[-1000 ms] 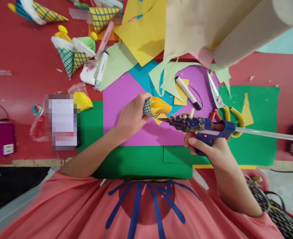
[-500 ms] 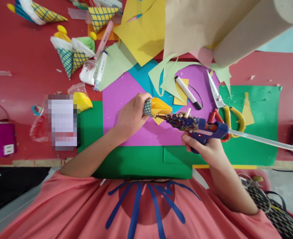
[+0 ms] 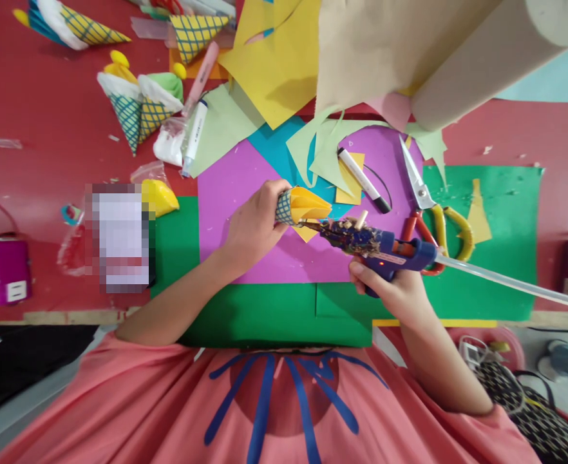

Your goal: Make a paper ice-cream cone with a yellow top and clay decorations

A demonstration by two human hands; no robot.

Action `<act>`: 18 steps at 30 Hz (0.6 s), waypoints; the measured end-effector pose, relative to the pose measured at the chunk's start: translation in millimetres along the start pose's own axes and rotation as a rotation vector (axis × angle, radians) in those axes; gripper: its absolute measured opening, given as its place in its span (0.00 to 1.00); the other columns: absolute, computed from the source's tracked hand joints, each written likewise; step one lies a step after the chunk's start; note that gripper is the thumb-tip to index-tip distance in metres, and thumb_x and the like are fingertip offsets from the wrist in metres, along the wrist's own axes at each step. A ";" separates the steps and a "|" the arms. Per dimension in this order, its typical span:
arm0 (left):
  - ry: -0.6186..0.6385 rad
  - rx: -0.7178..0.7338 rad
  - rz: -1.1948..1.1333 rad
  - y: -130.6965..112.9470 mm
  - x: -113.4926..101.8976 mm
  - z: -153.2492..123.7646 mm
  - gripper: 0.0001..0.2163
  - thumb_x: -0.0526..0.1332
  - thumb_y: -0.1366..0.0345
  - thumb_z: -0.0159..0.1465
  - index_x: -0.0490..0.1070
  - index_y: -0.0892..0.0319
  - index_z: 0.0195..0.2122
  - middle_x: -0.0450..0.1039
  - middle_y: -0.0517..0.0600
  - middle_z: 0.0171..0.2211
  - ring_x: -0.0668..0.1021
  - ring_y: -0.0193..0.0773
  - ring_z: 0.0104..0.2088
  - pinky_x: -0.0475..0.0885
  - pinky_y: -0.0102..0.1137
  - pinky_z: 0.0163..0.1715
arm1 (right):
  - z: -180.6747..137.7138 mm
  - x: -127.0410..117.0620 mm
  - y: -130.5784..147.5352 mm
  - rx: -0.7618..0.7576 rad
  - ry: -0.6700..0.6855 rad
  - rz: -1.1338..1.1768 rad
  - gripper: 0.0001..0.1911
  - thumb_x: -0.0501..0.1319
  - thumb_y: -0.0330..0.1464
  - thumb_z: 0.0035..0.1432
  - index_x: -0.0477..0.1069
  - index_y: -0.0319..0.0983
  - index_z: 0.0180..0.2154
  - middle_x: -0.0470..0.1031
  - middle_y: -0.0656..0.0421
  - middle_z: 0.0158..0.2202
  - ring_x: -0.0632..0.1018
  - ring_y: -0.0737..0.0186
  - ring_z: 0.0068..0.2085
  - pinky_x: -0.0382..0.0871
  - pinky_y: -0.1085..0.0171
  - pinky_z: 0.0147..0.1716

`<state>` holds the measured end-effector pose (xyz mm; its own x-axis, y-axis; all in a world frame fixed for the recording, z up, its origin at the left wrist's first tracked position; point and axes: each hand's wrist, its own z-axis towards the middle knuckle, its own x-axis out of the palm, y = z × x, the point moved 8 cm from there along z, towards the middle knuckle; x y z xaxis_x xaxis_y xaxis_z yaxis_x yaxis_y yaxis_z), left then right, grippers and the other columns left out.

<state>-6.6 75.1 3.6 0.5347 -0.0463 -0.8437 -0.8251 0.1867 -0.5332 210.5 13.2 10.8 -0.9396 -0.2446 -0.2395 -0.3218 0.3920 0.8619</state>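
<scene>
My left hand (image 3: 257, 219) is closed around a paper cone (image 3: 284, 207) with a blue grid pattern. Folded orange-yellow paper (image 3: 310, 203) sticks out of its open end, pointing right. My right hand (image 3: 393, 290) grips a blue glue gun (image 3: 383, 254), its front crusted with dried glue and scraps. The gun's nozzle touches or nearly touches the cone's rim on the near side; I cannot tell which. A long clear glue stick (image 3: 511, 278) runs out of its back. Beneath both hands lies purple paper (image 3: 226, 193) on green sheets (image 3: 259, 316).
Scissors (image 3: 424, 193) with red and yellow handles lie right of the gun. A black-capped marker (image 3: 365, 180) rests among paper scraps. Finished-looking cones (image 3: 127, 109) sit at the upper left, near a bag of yellow material (image 3: 161, 197). A large paper roll (image 3: 487, 64) stands at the back right.
The glue gun and my right hand have shifted slightly left and down, the nozzle staying at the cone's rim. My left hand has hardly moved. A blurred foot or shoe appears at lower right.
</scene>
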 end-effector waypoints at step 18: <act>-0.017 -0.052 -0.302 9.1 4.1 4.8 0.19 0.61 0.57 0.64 0.55 0.52 0.52 0.72 0.50 0.45 0.79 0.39 0.42 0.73 0.32 0.37 | 0.8 -27.3 -4.8 0.015 -0.132 -0.018 0.10 0.68 0.38 0.55 0.74 0.37 0.29 0.71 0.63 0.18 0.71 0.70 0.20 0.66 0.68 0.20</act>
<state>-11.1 81.4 -4.3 0.7599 -0.0756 -0.6456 -0.6363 0.1161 -0.7626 237.6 18.7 12.9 -0.9406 -0.1328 -0.3126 -0.3394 0.4021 0.8503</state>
